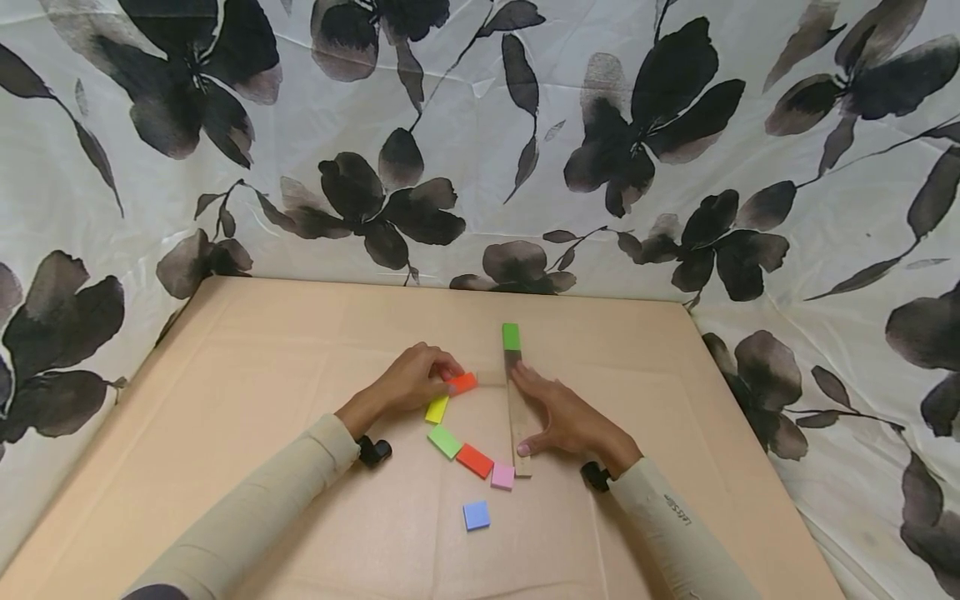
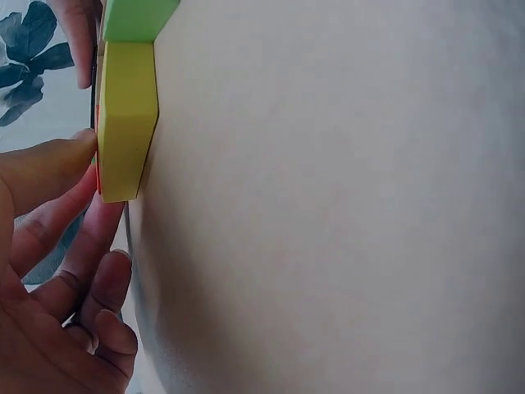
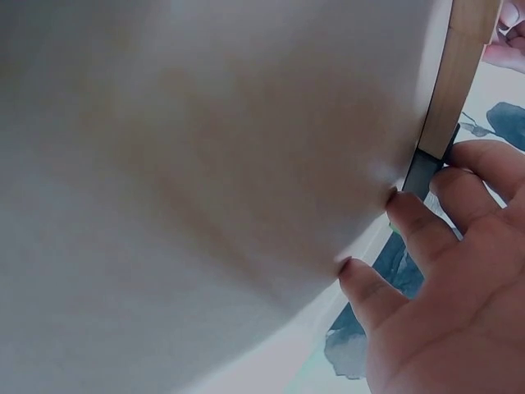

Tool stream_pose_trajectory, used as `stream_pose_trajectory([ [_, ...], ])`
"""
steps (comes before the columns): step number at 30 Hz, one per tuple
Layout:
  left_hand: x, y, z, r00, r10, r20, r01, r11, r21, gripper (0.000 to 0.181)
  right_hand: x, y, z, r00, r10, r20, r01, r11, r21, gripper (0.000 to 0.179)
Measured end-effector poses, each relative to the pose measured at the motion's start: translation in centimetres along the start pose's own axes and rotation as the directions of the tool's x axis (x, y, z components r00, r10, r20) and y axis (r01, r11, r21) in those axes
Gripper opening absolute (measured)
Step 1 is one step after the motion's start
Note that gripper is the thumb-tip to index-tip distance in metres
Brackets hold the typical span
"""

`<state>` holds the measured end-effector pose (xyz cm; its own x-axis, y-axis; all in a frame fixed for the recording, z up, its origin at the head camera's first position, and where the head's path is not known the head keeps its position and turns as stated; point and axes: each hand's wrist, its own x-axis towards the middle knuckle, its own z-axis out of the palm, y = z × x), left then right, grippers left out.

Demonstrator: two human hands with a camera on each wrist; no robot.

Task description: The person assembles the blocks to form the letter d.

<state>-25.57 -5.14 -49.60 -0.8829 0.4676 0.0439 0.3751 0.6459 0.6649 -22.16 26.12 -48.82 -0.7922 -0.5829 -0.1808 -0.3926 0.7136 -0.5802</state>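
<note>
My left hand (image 1: 408,379) pinches an orange-red block (image 1: 461,383) between thumb and fingers. Just below it lies a yellow block (image 1: 437,409), which hides most of the orange-red one in the left wrist view. A curved line continues with a light green block (image 1: 445,442), a red block (image 1: 474,461) and a pink block (image 1: 502,476). To the right stands a straight row: a green block (image 1: 511,337) at the far end, a dark block (image 1: 512,358), then plain wooden blocks (image 1: 519,425). My right hand (image 1: 566,417), fingers spread, touches this row's right side with thumb and fingertips.
A blue block (image 1: 476,516) lies by itself nearer to me, below the pink one. Everything rests on a light tan tabletop (image 1: 300,333) with faint creases. White cloth with dark flowers (image 1: 517,125) hangs behind the table and along its sides.
</note>
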Motion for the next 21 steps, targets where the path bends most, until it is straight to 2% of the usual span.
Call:
stream_pose_trajectory([
  [5, -0.3, -0.2, -0.4, 1.000, -0.010, 0.018, 0.010, 1.000, 0.009, 0.023, 0.0, -0.1, -0.1, 1.000, 0.002, 0.003, -0.002, 1.000, 0.001, 0.127],
  [14, -1.1, -0.5, -0.9, 0.997, -0.057, 0.050, 0.059, 0.998, -0.036, 0.025, 0.0, 0.0, 0.0, 1.000, 0.000, 0.000, 0.000, 1.000, -0.004, 0.127],
  [21, -1.1, -0.8, -0.7, 0.997, -0.054, 0.058, 0.057, 0.996, -0.061, 0.027, 0.0, 0.1, 0.0, 1.000, -0.004, -0.002, 0.004, 1.000, -0.002, 0.127],
])
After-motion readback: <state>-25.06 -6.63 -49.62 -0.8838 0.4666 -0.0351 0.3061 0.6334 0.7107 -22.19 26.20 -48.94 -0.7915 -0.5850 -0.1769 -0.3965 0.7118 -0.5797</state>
